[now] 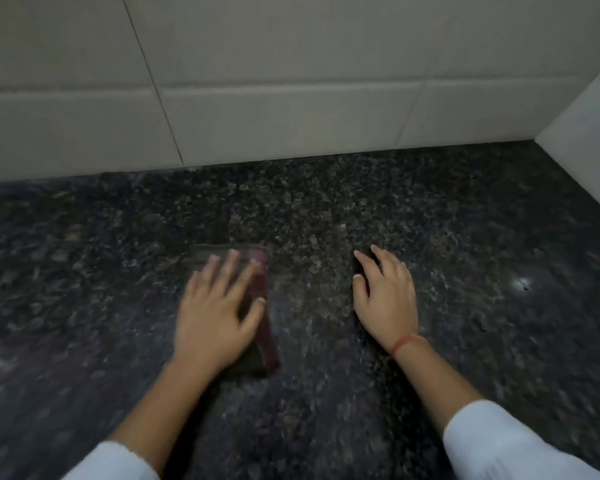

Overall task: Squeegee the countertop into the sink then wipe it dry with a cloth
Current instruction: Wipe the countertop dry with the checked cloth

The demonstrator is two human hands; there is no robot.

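Head cam view: one dark cloth [262,341] with a reddish edge is lying flat on the speckled black granite countertop [465,237], a bit blurry. The left hand [215,317] is pressing down on it, fingers [234,268] straight and spread, not curling round anything. The right hand [387,303] is resting on the bare stone just beside the cloth, apart from it, its fingers [364,261] loosely spread with the tips touching the counter and holding nothing. It's wearing one red thread bracelet [404,342] at the wrist. Pale wall tiles [291,81] are running along the back.
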